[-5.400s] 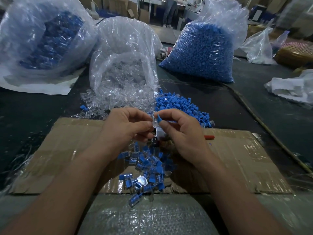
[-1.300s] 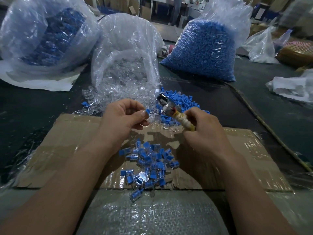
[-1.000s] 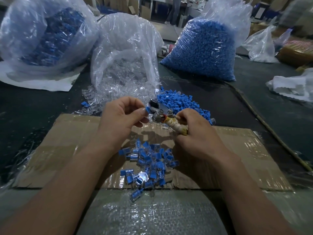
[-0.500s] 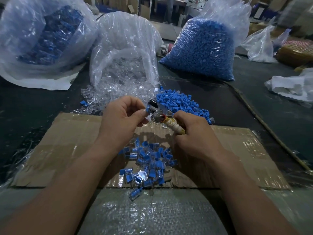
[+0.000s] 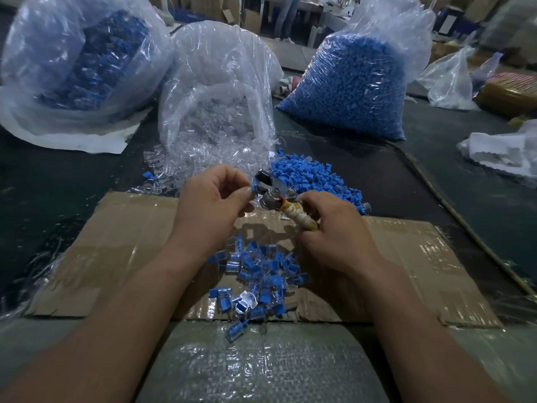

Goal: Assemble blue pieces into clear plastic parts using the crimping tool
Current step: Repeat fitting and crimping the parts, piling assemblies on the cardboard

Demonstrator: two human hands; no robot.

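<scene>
My left hand [image 5: 212, 202] pinches a small clear part with a blue piece [image 5: 253, 189] in it, held at the metal jaws of the crimping tool [image 5: 276, 196]. My right hand [image 5: 334, 234] grips the tool's tape-wrapped yellowish handles. Below the hands a heap of assembled blue-and-clear parts [image 5: 258, 274] lies on the cardboard sheet [image 5: 406, 257]. A loose pile of blue pieces [image 5: 308, 175] sits just beyond the tool. Clear parts [image 5: 215, 135] spill from an open plastic bag behind my left hand.
A full bag of blue pieces [image 5: 351, 82] stands at the back right, and a bag of assembled parts [image 5: 87, 62] at the back left. White plastic wrapping [image 5: 505, 149] lies at the right edge. A cord [image 5: 453, 210] runs along the dark table.
The blue piece went into the clear part in my left hand. My right hand picked up the crimping tool and brought its jaws left and down onto the part.
</scene>
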